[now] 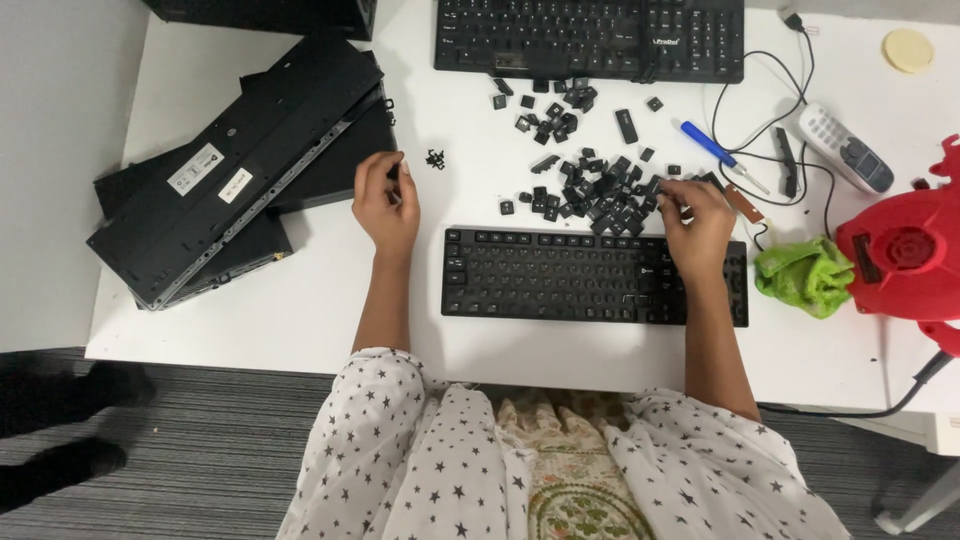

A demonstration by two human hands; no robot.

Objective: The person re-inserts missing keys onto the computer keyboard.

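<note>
Loose keycaps point(590, 185) behind keyboard point(560, 275) (cloth point(805, 275) right)

Black keyboard point(560, 275): flat on the white counter, long edge toward the person, under the right hand point(697, 228). Loose black keycaps point(590, 185): scattered heap just beyond that hand's fingertips. One small black piece pinched in the left hand point(385, 203).

The person wears a loose white top point(400, 450) printed all over with small dark stars, its sleeves ending near the elbows. Below it lies cream cloth point(570, 480) with a green and yellow pattern. Both forearms are bare.
</note>
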